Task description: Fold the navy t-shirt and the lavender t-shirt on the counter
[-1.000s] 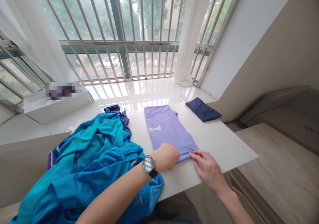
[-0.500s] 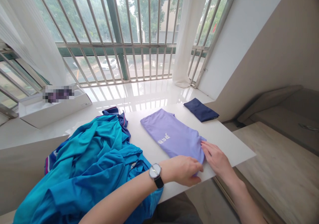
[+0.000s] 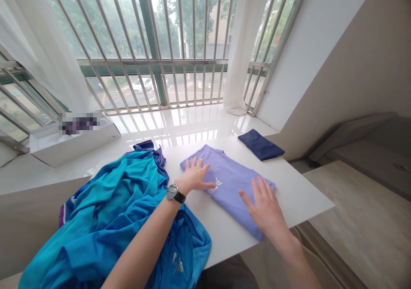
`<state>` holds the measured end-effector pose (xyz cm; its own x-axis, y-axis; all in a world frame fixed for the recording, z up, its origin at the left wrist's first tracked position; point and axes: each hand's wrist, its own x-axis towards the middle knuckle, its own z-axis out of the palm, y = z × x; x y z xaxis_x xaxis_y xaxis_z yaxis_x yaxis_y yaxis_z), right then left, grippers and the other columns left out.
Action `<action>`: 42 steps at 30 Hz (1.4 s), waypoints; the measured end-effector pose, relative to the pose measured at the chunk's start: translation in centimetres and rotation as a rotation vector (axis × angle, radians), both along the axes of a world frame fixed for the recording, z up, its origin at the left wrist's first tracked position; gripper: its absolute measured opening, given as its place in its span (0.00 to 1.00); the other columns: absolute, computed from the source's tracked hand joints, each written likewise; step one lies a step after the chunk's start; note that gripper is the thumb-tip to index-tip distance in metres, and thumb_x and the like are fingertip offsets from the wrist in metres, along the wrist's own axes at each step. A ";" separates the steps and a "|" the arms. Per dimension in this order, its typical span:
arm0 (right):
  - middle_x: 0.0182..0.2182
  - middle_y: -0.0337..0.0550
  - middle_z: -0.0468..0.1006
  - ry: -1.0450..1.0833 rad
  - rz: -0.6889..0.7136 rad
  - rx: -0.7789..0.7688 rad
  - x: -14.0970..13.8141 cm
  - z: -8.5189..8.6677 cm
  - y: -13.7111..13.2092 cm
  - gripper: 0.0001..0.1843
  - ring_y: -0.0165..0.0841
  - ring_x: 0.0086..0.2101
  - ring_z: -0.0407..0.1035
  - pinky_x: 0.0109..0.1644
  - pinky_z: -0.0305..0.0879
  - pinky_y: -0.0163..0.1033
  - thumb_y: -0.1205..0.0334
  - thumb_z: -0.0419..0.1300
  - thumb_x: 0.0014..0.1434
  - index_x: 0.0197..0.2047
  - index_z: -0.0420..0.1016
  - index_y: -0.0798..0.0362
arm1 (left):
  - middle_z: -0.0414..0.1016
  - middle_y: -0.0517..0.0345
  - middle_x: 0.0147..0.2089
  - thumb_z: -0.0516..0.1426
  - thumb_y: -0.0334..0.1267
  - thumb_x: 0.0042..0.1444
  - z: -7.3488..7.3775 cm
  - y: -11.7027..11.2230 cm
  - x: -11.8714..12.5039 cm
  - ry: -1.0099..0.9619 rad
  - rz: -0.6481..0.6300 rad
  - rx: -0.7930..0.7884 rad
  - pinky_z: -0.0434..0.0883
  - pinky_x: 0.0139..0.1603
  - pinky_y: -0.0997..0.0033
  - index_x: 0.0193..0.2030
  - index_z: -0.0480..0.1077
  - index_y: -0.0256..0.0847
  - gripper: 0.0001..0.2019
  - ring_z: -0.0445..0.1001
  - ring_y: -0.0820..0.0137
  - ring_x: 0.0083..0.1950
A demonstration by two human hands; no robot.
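A folded lavender garment (image 3: pixel 229 175) with white printed characters lies on the white tabletop (image 3: pixel 302 195). My left hand (image 3: pixel 194 174), a watch on its wrist, rests over the garment's left part with fingers spread. Over the right part is my right hand (image 3: pixel 265 201), its fingers stretched out and the thumb apart. Neither hand grips anything; whether the palms press on the cloth I cannot tell. Left of the lavender garment, a heap of blue and teal clothing (image 3: pixel 118 207) hangs partly over the table's front edge, beneath my left forearm.
A folded navy cloth (image 3: pixel 260 144) sits at the table's back right. On the sill at left stands a white box (image 3: pixel 77 145), its contents blurred out. Behind are a barred window and white curtains (image 3: pixel 240 53). A wooden surface (image 3: pixel 359 207) lies lower at right.
My left hand has moved left and away from me, from the garment's near edge onto its left part. My right hand has shifted onto the cloth. The garment's right end now lies flatter.
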<state>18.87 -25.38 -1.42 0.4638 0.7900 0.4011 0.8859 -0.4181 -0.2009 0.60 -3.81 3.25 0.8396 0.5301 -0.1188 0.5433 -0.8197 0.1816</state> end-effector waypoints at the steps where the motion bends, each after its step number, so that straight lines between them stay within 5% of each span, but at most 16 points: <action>1: 0.62 0.68 0.64 -0.004 -0.021 -0.013 -0.5 -0.9 0.2 0.39 0.59 0.63 0.54 0.60 0.59 0.63 0.39 0.47 0.64 0.64 0.64 0.65 | 0.49 0.38 0.72 0.55 0.70 0.50 -0.1 -0.1 -0.1 0.026 0.023 -0.012 0.44 0.65 0.29 0.68 0.55 0.45 0.45 0.42 0.37 0.72; 8: 0.64 0.76 0.57 0.021 -0.139 -0.053 1.6 -5.8 -1.7 0.48 0.63 0.65 0.48 0.61 0.57 0.66 0.36 0.45 0.62 0.67 0.55 0.72 | 0.62 0.41 0.65 0.49 0.70 0.54 1.5 -0.6 -0.9 0.080 0.041 -0.061 0.61 0.59 0.39 0.63 0.62 0.46 0.38 0.61 0.44 0.64; 15: 0.70 0.66 0.48 0.074 0.134 -0.290 7.2 -4.1 1.5 0.52 0.50 0.69 0.40 0.70 0.46 0.55 0.32 0.41 0.62 0.69 0.50 0.72 | 0.74 0.42 0.48 0.54 0.56 0.59 3.3 0.5 -1.6 0.147 0.112 -0.015 0.72 0.49 0.57 0.51 0.71 0.36 0.25 0.75 0.54 0.48; 17: 0.71 0.62 0.45 0.090 0.195 -0.357 8.8 -3.1 3.1 0.51 0.46 0.69 0.38 0.71 0.42 0.51 0.33 0.40 0.62 0.70 0.48 0.72 | 0.73 0.39 0.54 0.52 0.52 0.63 2.3 1.4 -1.5 0.060 0.138 0.079 0.69 0.54 0.56 0.53 0.69 0.35 0.23 0.72 0.52 0.56; 20: 0.71 0.59 0.43 0.098 0.234 -0.433 10.6 -1.7 5.0 0.50 0.44 0.70 0.37 0.72 0.39 0.48 0.34 0.39 0.63 0.71 0.45 0.71 | 0.56 0.35 0.69 0.47 0.50 0.66 -0.5 2.4 -1.0 -0.063 0.160 0.175 0.57 0.67 0.52 0.65 0.59 0.30 0.29 0.53 0.50 0.71; 25: 0.71 0.60 0.47 0.033 0.129 -0.429 10.6 -0.6 6.5 0.51 0.46 0.69 0.39 0.72 0.38 0.49 0.34 0.39 0.62 0.70 0.49 0.72 | 0.43 0.35 0.74 0.42 0.59 0.65 -4.3 2.7 -0.4 -0.084 0.224 0.116 0.46 0.72 0.51 0.72 0.48 0.27 0.39 0.41 0.51 0.75; 32: 0.71 0.58 0.48 0.090 -0.010 -0.383 8.2 -2.3 6.8 0.51 0.45 0.69 0.41 0.72 0.40 0.48 0.33 0.35 0.61 0.71 0.48 0.71 | 0.42 0.39 0.75 0.40 0.61 0.64 -4.8 3.1 -0.5 -0.129 0.255 0.095 0.45 0.72 0.52 0.72 0.47 0.31 0.40 0.38 0.50 0.75; 42: 0.70 0.64 0.47 0.094 -0.067 -0.335 8.9 -3.9 7.0 0.53 0.48 0.69 0.42 0.71 0.40 0.49 0.33 0.36 0.60 0.70 0.49 0.74 | 0.41 0.41 0.75 0.40 0.64 0.62 -4.7 3.1 -0.6 -0.139 0.269 0.065 0.43 0.72 0.52 0.73 0.47 0.33 0.42 0.35 0.49 0.75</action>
